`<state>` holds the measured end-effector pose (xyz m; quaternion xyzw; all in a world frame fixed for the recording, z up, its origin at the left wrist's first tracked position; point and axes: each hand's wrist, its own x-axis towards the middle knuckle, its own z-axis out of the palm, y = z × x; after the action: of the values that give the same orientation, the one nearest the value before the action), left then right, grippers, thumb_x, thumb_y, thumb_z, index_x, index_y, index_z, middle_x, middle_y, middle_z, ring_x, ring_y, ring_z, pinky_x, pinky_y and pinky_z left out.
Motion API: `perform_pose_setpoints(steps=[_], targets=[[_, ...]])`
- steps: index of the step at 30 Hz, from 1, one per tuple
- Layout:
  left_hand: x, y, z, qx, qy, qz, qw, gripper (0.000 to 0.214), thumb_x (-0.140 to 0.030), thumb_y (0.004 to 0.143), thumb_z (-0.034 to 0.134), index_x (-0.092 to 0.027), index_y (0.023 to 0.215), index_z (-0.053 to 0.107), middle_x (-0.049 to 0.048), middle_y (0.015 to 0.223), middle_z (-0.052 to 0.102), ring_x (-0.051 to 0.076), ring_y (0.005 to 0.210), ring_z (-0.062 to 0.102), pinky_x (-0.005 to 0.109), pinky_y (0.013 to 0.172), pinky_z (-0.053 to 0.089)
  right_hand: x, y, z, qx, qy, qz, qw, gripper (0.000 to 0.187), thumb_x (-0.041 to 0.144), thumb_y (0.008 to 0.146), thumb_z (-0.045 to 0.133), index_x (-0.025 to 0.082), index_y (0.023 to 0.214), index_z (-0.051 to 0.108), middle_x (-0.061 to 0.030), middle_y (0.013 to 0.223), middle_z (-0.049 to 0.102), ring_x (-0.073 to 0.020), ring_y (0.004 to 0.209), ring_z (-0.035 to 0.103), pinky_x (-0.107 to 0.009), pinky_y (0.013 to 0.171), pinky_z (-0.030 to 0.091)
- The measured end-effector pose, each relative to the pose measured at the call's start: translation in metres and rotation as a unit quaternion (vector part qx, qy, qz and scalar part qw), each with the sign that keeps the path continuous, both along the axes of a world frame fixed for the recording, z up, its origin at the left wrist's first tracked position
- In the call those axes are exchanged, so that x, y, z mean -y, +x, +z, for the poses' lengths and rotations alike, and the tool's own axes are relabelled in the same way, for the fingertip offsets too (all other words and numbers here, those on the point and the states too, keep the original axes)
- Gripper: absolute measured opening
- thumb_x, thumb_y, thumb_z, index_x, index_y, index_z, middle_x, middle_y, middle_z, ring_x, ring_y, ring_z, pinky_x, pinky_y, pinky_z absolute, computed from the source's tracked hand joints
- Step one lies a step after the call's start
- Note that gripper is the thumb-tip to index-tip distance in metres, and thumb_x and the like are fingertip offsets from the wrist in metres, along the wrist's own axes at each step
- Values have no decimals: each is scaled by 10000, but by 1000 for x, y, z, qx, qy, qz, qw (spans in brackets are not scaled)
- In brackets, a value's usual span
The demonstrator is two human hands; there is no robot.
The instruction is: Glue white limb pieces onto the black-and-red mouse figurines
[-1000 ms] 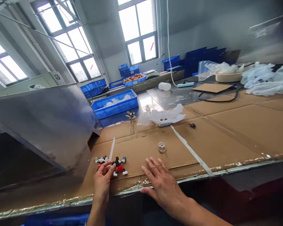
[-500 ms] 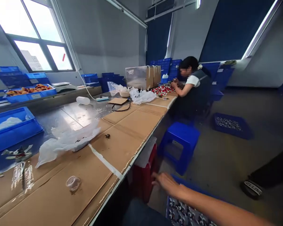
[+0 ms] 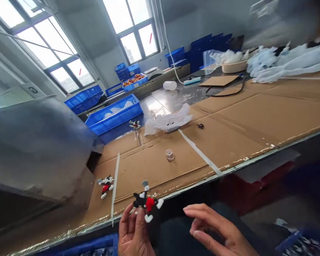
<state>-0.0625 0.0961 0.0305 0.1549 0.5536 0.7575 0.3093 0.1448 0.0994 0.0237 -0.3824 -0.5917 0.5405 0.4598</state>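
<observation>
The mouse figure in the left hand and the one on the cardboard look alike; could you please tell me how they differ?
The held figure is raised off the surface in the left hand, while the other figure lies on the cardboard. The held figure looks bigger, being nearer the camera. Both are black, white and red.

The left hand point(image 3: 133, 233) is raised with its fingers closed in a grip, the right hand point(image 3: 216, 229) half-open just beside it.

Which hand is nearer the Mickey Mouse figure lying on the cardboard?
Left. The left hand is below and to the right of the lying figure, holding a second Mickey Mouse figure. The right hand is open, farther right, past the left hand.
</observation>
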Motion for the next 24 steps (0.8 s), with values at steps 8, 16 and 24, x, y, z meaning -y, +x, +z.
perform_pose_setpoints(steps=[8, 16, 24], targets=[[20, 35, 2, 70, 7, 48, 996, 612, -325, 503, 961, -299, 1039, 667, -77, 769, 723, 75, 709, 702, 103, 694, 552, -22, -60, 23, -152, -221, 102, 958, 474, 533, 805, 742, 137, 1060, 687, -10, 660, 647, -159, 636, 588, -260, 621, 482], [31, 43, 10, 253, -16, -85, 964, 580, -310, 423, 983, -243, 948, 745, 73, 790, 769, 205, 647, 723, 285, 563, 618, -33, -55, 29, -183, -239, 104, 948, 306, 453, 870, 718, 148, 863, 707, -11, 740, 669, -103, 622, 539, -214, 626, 444], [39, 44, 13, 338, -54, -147, 928, 415, -203, 431, 982, -243, 795, 788, 74, 716, 770, 147, 504, 670, 272, 492, 614, -35, -50, 28, -175, -237, 125, 947, 323, 453, 875, 722, 132, 840, 701, 31, 622, 585, -69, 533, 461, -184, 561, 404]])
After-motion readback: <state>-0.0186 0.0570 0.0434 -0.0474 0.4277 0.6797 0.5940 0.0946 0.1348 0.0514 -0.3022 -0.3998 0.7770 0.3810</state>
